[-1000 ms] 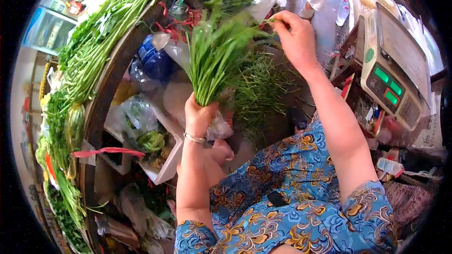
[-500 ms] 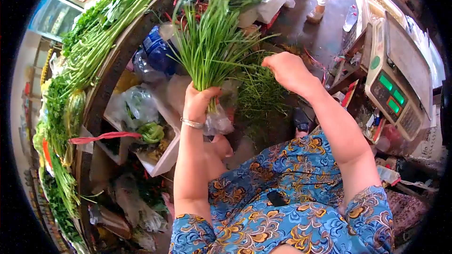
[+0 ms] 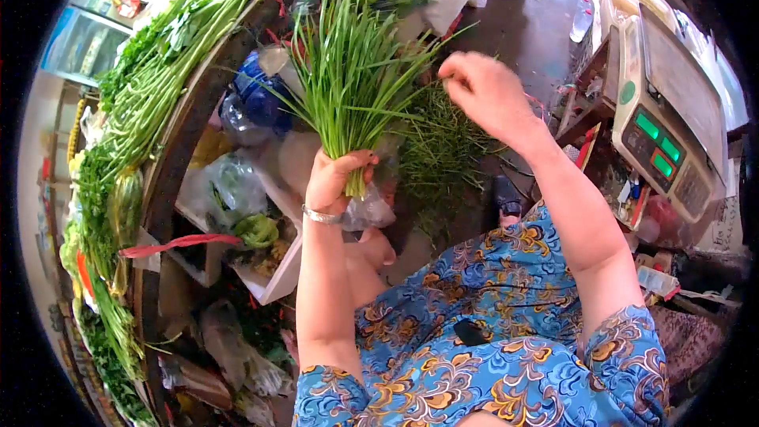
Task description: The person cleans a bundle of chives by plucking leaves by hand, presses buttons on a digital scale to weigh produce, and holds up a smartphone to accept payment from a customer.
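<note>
The bunch of green stalks (image 3: 348, 87) stands upright in the left hand (image 3: 336, 182), which grips it near its lower ends, its leaves fanning out above the fist. The right hand (image 3: 486, 95) hovers to the right of the bunch, apart from it, fingers curled; whether they pinch a strand cannot be told. Loose green trimmings (image 3: 443, 150) lie below, between the hands. The floor pile's left side is partly hidden behind the bunch, and the right fingertips are blurred.
</note>
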Action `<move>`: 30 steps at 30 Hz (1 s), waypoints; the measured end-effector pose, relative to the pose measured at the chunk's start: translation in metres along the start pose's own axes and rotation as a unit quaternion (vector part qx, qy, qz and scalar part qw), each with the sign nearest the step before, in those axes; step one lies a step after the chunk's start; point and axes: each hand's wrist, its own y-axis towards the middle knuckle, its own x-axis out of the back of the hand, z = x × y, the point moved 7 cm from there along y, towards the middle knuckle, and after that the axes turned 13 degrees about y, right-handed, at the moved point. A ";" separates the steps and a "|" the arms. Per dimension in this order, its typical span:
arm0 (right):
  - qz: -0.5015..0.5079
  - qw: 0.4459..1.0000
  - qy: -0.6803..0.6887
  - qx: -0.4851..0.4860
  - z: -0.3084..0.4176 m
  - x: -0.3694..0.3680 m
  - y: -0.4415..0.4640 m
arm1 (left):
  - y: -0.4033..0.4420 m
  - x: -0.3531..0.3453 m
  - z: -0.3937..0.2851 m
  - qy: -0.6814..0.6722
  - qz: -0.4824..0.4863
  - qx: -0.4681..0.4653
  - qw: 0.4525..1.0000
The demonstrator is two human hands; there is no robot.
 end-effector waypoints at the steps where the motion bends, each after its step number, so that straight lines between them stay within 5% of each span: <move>1: -0.071 0.996 0.019 0.056 0.009 0.014 0.003 | 0.000 -0.002 0.002 0.003 0.015 0.011 1.000; 5: -0.074 0.983 0.080 0.149 0.027 0.006 0.004 | 0.000 -0.014 0.004 0.018 0.027 0.010 0.999; 14: -0.090 0.987 -0.004 0.129 0.027 -0.020 0.008 | -0.006 -0.045 0.003 0.003 0.071 0.037 0.997; 25: 0.059 0.968 0.219 0.109 0.029 -0.018 0.002 | 0.003 -0.025 0.018 0.006 0.000 0.059 0.998; 28: 0.050 0.939 0.333 0.067 0.027 -0.019 0.005 | 0.000 -0.028 0.014 0.000 -0.017 0.058 0.998; 30: 0.082 0.827 0.556 -0.014 0.028 -0.025 0.006 | -0.002 -0.030 0.012 -0.005 -0.022 0.060 0.998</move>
